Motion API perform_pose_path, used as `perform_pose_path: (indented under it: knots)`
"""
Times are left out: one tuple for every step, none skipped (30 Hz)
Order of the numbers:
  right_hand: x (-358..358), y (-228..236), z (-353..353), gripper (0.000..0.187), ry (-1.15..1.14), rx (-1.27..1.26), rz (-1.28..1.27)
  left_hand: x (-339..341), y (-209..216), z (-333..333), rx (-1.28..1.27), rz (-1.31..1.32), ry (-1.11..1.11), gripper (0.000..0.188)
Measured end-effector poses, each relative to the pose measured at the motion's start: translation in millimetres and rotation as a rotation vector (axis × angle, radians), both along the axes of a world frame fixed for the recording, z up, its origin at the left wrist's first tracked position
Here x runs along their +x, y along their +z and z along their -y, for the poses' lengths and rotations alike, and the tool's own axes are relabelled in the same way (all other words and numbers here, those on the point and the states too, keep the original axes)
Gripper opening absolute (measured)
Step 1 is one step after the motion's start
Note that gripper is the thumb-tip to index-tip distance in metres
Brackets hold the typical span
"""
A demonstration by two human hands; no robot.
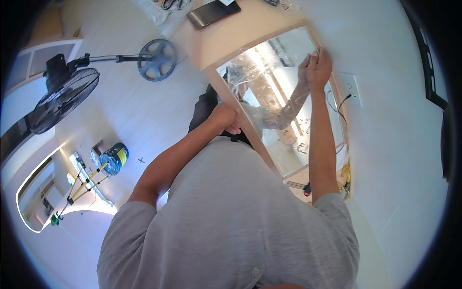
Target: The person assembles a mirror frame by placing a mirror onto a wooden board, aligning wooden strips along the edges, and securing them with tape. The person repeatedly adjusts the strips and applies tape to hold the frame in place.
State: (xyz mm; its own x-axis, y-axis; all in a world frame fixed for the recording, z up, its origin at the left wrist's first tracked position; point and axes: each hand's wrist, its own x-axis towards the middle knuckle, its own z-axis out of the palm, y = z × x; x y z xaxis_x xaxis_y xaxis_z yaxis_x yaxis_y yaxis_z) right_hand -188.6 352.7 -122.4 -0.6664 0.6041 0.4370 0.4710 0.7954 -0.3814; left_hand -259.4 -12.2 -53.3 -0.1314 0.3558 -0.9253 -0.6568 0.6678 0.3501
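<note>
A mirror [285,79] in a pale wooden frame [250,126] lies tilted before me, with crinkled clear film on part of its glass. At its far right corner, my right hand [319,72] is closed, fingertips pressed to the edge; what they pinch is hidden. My right forearm crosses over the glass and its reflection shows beside it. My left hand [225,119] rests by the near left side of the frame, close to my lap, fingers curled. Whether it holds anything I cannot make out.
A dark phone [213,14] lies on the pale wooden surface beyond the mirror. At right, a black cable [344,102] runs from a wall socket [351,89]. Yellow-handled tools [346,174] lie by the mirror's near end. Left on the floor stand a fan [65,98], a bucket [113,160] and a yellow-legged tripod [82,187].
</note>
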Motion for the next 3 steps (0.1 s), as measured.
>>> perform_pose_path:
  knots:
    - [0.0, -3.7, 0.2, 0.043, -0.001, 0.027, -0.006, 0.4, 0.9, -0.4, -0.009, -0.01, -0.003, 0.033]
    - [1.6, -7.1, -1.2, 0.043, -0.007, 0.056, -0.009, 0.6, 1.4, -0.7, -0.001, -0.022, -0.005, 0.033]
    - [2.3, -11.0, -3.3, 0.045, -0.036, 0.023, 0.047, -0.3, 1.7, -0.4, 0.019, -0.025, -0.003, 0.036]
